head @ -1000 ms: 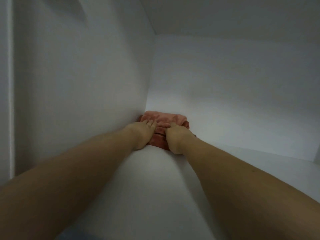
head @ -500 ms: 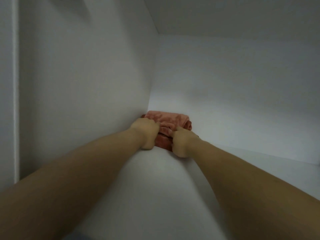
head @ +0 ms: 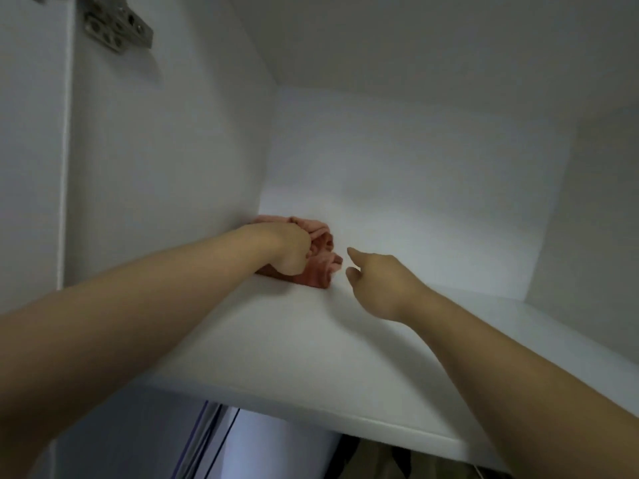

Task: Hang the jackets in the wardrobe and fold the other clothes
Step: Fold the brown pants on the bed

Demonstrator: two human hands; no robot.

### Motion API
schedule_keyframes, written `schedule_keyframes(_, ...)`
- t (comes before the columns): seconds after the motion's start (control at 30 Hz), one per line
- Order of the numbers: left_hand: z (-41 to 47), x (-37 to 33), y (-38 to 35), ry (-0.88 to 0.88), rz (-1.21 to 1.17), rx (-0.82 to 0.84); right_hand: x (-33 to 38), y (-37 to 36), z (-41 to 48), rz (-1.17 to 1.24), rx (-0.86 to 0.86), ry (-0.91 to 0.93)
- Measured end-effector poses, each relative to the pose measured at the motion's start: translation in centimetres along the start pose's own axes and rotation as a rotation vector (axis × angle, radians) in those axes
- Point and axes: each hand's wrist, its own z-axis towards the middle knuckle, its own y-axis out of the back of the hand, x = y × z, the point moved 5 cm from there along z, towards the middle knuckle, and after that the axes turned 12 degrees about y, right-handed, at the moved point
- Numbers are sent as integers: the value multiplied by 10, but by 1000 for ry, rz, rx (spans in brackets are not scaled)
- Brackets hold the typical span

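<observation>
Nearest, the white shelf [head: 311, 357] passes under both forearms, its front lip closest to the person. Further in, the right grip [head: 380, 281] hovers apart and empty with its fingers loosely extended. Its forefinger is just short of the cloth's loose edge, and whether it grazes that edge cannot be told. To the left of this grip and a little deeper, the left grip [head: 294, 248] is curled down onto the folded pink garment [head: 321, 267], fingers seemingly tucked into its front folds. The garment lies beneath and beyond the left grip, pushed into the shelf's corner, touching the side wall [head: 173, 167] and close to the back wall [head: 415, 167].

The step in hand looks like seating this folded piece on the wardrobe shelf. The layers facing the right grip appear splayed, so that grip would best come in flat against them and square the stack toward the left grip. The left grip should press lightly downward, not forward, so the layers do not slide. Both should then lift straight off, since dragging back toward the lip would likely pull the fold open.
</observation>
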Motion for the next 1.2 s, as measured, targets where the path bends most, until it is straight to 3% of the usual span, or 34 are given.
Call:
schedule_keyframes(0.13,-64,-36,31,-119,-120,-108,-12,22,-57,56,-74,-177)
schedule_keyframes(0.27,-138,-69,35,-192,-460,-331,-25,38,-130,51,-257,-320)
schedule_keyframes(0.37,-184,-104,32,-256,-830,-472,-26,43,-186,79,-389,-414)
schedule_keyframes(0.43,-205,-134,28,-330,-1150,-468,-22,49,-226,90,-502,-432)
schedule_keyframes(0.53,-236,-188,14,-475,-1450,-324,-7,57,-296,97,-690,-472)
schedule_keyframes(0.67,-274,-264,-6,-739,-1602,-108,12,50,-404,69,-852,-700)
schedule_keyframes(0.9,-371,-409,-56,-1139,-1416,418,59,2,-574,-100,-853,-1348)
schedule_keyframes(1.1,-537,-478,-89,-1612,-1129,771,175,-38,-699,-257,-981,-1860)
schedule_keyframes(1.2,-625,-485,-105,-1741,-994,920,248,-57,-745,-341,-1032,-2084)
